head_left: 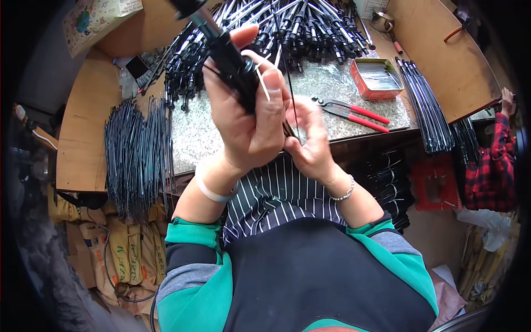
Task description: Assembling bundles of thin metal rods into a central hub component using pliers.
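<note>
— Head view: what is being held?

— A black rod assembly [229,58], like a folded umbrella frame, raised above the table [332,83] and tilted up to the left. The left hand [249,119] is wrapped tight around it, thumb on top. A thin white tie [262,86] sticks out beside the fingers.

— And the right hand?

— The right hand [310,141] is just beside the left, fingers curled and pinching at thin black wires [291,97] that run down from the assembly. It touches the left hand.

— What lies around them?

— Behind the hands, a big heap of similar black frames [287,25] covers the far part of the table. To the right lie red-handled pliers [351,110] and a red tin [377,77] of small metal parts. A bundle of thin dark ribs [135,155] hangs over the table's left edge, and another bundle [423,108] lies on the right. At the far right, another person in a red checked sleeve [495,160] is near the table's edge.
</note>
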Motion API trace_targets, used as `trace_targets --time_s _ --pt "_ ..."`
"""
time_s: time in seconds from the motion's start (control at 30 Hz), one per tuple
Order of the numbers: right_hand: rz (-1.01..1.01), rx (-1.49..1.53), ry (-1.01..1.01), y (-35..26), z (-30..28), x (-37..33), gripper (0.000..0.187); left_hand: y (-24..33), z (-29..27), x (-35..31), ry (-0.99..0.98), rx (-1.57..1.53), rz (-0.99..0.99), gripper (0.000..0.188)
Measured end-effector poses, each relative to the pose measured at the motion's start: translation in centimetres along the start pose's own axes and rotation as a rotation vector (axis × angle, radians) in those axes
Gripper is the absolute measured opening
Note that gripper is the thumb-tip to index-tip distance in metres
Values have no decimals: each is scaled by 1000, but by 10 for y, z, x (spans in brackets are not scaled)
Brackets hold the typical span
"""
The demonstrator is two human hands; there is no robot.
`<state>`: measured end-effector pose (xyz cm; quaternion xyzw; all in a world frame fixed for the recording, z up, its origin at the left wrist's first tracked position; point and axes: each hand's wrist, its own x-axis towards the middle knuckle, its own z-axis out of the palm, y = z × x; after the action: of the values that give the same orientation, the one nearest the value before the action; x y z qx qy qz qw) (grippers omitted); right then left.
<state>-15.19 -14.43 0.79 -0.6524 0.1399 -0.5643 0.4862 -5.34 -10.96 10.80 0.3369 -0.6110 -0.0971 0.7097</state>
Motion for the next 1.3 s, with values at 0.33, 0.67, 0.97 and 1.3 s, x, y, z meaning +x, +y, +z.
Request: trace_targets --time_s 0.33,0.67,0.97,1.3 --pt "-94 -151 -76 -3 -16 -30 85 23 -4 -46 -136 29 -421 23" --pt "-663 -672 -261 -69 -24 13 35 7 -14 -87 -164 53 -397 44" --pt "799 370 -389 -66 -44 -5 31 -4 -7 -109 -55 13 -438 34" --pt "-194 -1367 -421 26 -148 11 18 10 -25 -77 62 -169 -758 25"
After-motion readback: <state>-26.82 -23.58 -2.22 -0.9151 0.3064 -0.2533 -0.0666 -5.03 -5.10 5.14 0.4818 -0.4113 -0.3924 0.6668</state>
